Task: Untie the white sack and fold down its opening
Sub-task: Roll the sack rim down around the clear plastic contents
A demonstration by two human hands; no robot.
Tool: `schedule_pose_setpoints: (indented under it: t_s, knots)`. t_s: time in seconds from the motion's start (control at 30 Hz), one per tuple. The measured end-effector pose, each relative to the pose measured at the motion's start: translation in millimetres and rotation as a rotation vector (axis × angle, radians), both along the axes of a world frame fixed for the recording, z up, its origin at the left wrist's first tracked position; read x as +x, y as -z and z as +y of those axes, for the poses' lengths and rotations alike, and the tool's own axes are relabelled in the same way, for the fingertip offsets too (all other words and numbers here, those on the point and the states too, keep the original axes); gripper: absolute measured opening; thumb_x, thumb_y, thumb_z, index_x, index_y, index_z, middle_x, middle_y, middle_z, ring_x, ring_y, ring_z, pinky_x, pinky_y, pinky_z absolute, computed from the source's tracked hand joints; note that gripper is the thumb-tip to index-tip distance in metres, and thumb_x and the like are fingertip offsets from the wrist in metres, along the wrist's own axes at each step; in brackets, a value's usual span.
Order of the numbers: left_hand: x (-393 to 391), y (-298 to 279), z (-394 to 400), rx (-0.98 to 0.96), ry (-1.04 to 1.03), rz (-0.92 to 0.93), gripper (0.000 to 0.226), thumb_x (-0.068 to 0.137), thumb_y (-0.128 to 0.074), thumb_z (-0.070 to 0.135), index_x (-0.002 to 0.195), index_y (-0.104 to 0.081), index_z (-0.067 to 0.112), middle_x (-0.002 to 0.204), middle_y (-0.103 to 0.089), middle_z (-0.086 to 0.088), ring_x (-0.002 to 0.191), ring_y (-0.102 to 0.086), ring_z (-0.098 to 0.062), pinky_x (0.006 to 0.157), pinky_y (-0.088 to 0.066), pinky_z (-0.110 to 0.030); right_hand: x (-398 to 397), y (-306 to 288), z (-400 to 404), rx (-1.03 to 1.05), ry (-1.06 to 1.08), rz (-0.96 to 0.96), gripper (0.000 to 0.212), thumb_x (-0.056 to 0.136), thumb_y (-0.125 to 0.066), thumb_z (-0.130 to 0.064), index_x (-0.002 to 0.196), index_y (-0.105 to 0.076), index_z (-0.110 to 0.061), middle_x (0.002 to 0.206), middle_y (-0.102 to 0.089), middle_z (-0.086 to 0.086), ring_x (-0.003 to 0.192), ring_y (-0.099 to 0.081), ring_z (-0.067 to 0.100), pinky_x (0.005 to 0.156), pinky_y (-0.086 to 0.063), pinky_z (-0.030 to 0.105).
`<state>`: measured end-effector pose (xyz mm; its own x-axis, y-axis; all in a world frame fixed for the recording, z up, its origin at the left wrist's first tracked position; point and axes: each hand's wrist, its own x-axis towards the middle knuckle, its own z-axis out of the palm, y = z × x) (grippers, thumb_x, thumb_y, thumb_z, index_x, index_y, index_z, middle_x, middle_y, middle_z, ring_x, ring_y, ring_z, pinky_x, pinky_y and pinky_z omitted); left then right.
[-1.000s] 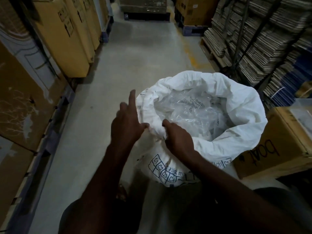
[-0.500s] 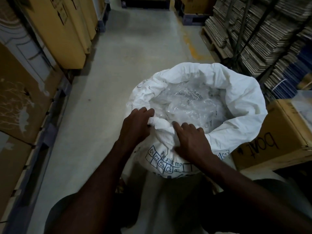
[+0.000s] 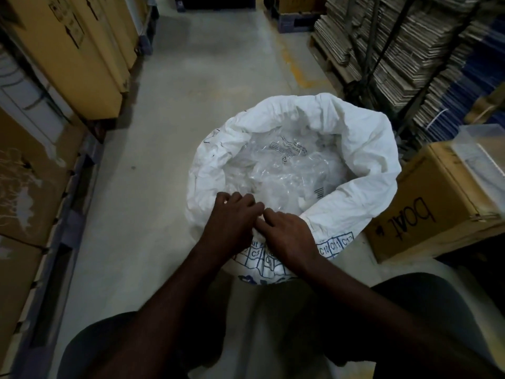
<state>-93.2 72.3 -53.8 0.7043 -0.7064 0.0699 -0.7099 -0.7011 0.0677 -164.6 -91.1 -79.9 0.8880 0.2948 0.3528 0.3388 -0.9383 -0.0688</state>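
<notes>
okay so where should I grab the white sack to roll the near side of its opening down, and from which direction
Grip the bunched near rim of the white sack, where the left hand and right hand now pinch it. Come from above on your own side, thumbs inside, fingers outside. The far and side rim already looks rolled into a thick cuff, while the near part looks crumpled and least turned down.

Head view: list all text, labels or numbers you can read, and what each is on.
"boat": handwritten on the side of the cardboard box right of the white sack.
"C10", "C11", "C12": blue grid cells on the sack, beside the right hand; other cells partly covered.
Printed label on the clear plastic inside the sack: too small to read.
Arrow stickers on the tall carton: text unreadable.
</notes>
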Motion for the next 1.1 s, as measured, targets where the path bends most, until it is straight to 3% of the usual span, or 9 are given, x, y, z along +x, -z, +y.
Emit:
schedule_pose_setpoints:
  t_s: [0.13,0.23,0.3,0.37,0.47,0.67,0.73,0.87,1.1]
  knots:
    - [8.3,18.2,-3.8,-0.018,-0.115,-0.087,0.031,0.084,-0.064,0.016,0.115,-0.062,0.021,0.114,-0.063,-0.005,0.082,-0.064,-0.032,0.065,-0.044,-0.040,-13.7,-13.1,-4.7,0.102,0.034,0.261,0.041,0.087,-0.071,-0.030,0.124,-0.062,-0.016,0.122,-0.055,0.009,0.089,-0.062,0.030,0.070,-0.052,0.041]
    - [3.2,35.0,-3.8,-0.115,-0.197,-0.133,0.040,0.083,-0.055,0.013,0.123,-0.060,0.019,0.108,-0.069,-0.007,0.076,-0.062,-0.033,0.061,-0.046,-0.042,-18.7,-28.4,-27.8,0.145,0.069,0.456,0.056,0.094,-0.065,-0.051,0.144,-0.052,-0.029,0.159,-0.043,0.008,0.134,-0.053,0.030,0.107,-0.051,0.047]
    - [-3.5,42.5,-5.7,-0.149,-0.240,-0.108,0.045,0.084,-0.064,0.012,0.128,-0.060,0.016,0.095,-0.071,-0.007,0.074,-0.062,-0.033,0.062,-0.047,-0.042,-15.4,-33.0,-42.2,-0.039,0.126,0.471,0.066,0.092,-0.069,-0.043,0.151,-0.040,-0.036,0.162,-0.041,0.012,0.145,-0.044,0.037,0.117,-0.038,0.059]
    - [-6.9,44.6,-9.4,-0.139,-0.304,-0.096,0.050,0.083,-0.070,0.014,0.132,-0.061,0.015,0.091,-0.072,-0.005,0.077,-0.063,-0.032,0.066,-0.047,-0.043,-11.4,-30.9,-48.6,-0.133,0.176,0.425,0.065,0.090,-0.059,-0.026,0.151,-0.035,-0.033,0.139,-0.058,0.009,0.126,-0.057,0.037,0.107,-0.041,0.057]
    - [-14.4,37.7,-13.1,-0.076,-0.298,-0.009,0.060,0.081,-0.050,0.034,0.139,-0.056,0.018,0.109,-0.068,-0.005,0.097,-0.059,-0.032,0.082,-0.044,-0.046,-7.8,-23.0,-60.7,-0.127,0.208,0.283,0.046,0.093,-0.039,-0.026,0.138,-0.047,-0.026,0.099,-0.065,0.003,0.090,-0.059,0.033,0.081,-0.040,0.047]
    - [-12.8,-1.9,-7.1,-0.030,-0.210,0.675,0.102,0.076,-0.022,0.101,0.165,-0.015,0.053,0.161,-0.041,-0.002,0.152,-0.031,-0.029,0.123,-0.019,-0.057,-0.1,-13.6,-67.6,-0.162,0.111,0.074,0.036,0.095,-0.047,-0.026,0.130,-0.052,-0.022,0.104,-0.063,0.012,0.092,-0.056,0.034,0.081,-0.043,0.047]
    - [1.0,-9.5,-7.8,-0.032,-0.213,0.705,0.100,0.074,-0.013,0.100,0.163,-0.025,0.055,0.159,-0.048,-0.006,0.152,-0.037,-0.032,0.122,-0.022,-0.058,-1.4,-11.7,-60.0,-0.116,0.100,0.061,0.043,0.093,-0.058,-0.019,0.134,-0.048,-0.021,0.105,-0.061,0.013,0.092,-0.055,0.034,0.081,-0.043,0.048]
    - [9.3,-3.0,-10.7,0.118,-0.050,0.666,0.063,0.090,-0.051,0.086,0.134,-0.065,0.042,0.128,-0.068,0.003,0.129,-0.058,-0.024,0.100,-0.035,-0.045,-11.2,-14.6,-51.8,-0.120,0.039,0.148,0.076,0.068,-0.075,-0.022,0.139,-0.047,-0.018,0.107,-0.056,0.009,0.094,-0.053,0.031,0.083,-0.042,0.048]
    - [2.0,8.2,-30.0,0.151,0.038,0.563,0.073,0.089,-0.072,0.068,0.149,-0.057,0.030,0.148,-0.063,0.002,0.134,-0.059,-0.023,0.111,-0.045,-0.042,-32.4,-13.7,-60.8,-0.181,0.023,0.236,0.083,0.063,-0.073,-0.024,0.143,-0.050,-0.016,0.110,-0.050,0.006,0.098,-0.049,0.027,0.086,-0.040,0.046]
